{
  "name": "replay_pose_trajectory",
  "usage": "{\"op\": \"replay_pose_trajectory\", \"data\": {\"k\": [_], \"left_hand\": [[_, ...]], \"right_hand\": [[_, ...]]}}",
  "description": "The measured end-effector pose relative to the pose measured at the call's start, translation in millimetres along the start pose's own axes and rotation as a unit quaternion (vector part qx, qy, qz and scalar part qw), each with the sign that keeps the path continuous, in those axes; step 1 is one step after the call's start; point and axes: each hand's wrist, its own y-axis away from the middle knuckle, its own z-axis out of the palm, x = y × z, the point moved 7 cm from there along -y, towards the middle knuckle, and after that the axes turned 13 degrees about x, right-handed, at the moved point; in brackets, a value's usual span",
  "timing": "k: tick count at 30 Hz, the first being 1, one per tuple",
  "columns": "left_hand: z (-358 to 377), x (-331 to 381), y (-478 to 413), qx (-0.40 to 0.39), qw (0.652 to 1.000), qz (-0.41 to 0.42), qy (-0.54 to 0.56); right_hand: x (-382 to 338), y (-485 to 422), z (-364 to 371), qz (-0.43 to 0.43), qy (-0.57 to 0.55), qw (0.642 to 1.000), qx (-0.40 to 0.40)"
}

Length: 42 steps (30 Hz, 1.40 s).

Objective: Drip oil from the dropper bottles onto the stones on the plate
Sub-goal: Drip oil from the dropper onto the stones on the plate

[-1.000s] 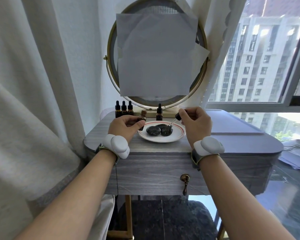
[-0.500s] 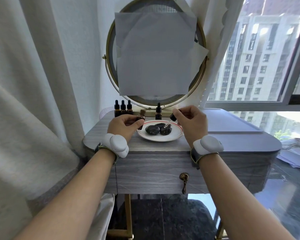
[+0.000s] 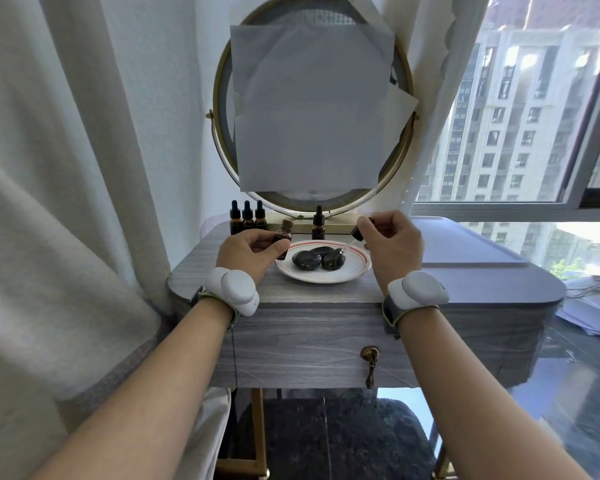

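Note:
Three dark stones (image 3: 306, 260) lie on a white plate (image 3: 355, 271) with a red rim line, on the grey vanity table. My left hand (image 3: 248, 252) grips an uncapped brown bottle (image 3: 284, 234) upright just left of the plate. My right hand (image 3: 390, 245) pinches the black bulb of the dropper (image 3: 356, 233), and its glass tip slants down to the right-hand stone (image 3: 333, 259). Whether the tip touches the stone cannot be told.
Three capped dropper bottles (image 3: 247, 220) stand in a row at the back left, and one more capped bottle (image 3: 318, 225) stands behind the plate. A round mirror (image 3: 312, 109) covered with paper rises at the back. A curtain hangs left, a window right.
My right hand lifted the dropper slightly and then lowered its tip again over the right-hand stone. My left hand kept the bottle in place.

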Motion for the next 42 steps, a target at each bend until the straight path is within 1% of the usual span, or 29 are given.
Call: {"op": "replay_pose_trajectory", "data": {"k": [7, 14, 19, 24, 35, 42], "left_hand": [[0.6, 0.5, 0.2, -0.006, 1.0, 0.018, 0.004], [0.0, 1.4, 0.6, -0.006, 1.0, 0.019, 0.007], [-0.5, 1.4, 0.8, -0.004, 1.0, 0.018, 0.007], [-0.7, 1.8, 0.3, -0.005, 1.0, 0.019, 0.001], [0.2, 0.4, 0.5, -0.006, 1.0, 0.012, 0.001], [-0.3, 0.9, 1.5, -0.005, 1.0, 0.003, 0.005]], "right_hand": [[-3.1, 0.8, 0.2, -0.012, -0.005, 1.0, -0.006], [-4.9, 4.2, 5.3, -0.01, -0.016, 0.999, -0.051], [-7.7, 6.0, 5.7, -0.01, -0.021, 0.998, -0.06], [-7.5, 5.6, 5.7, -0.006, -0.016, 0.998, -0.054], [-1.1, 0.4, -1.4, 0.006, 0.009, 1.0, 0.003], [-2.9, 1.5, -2.4, -0.001, 0.011, 1.0, 0.003]]}}
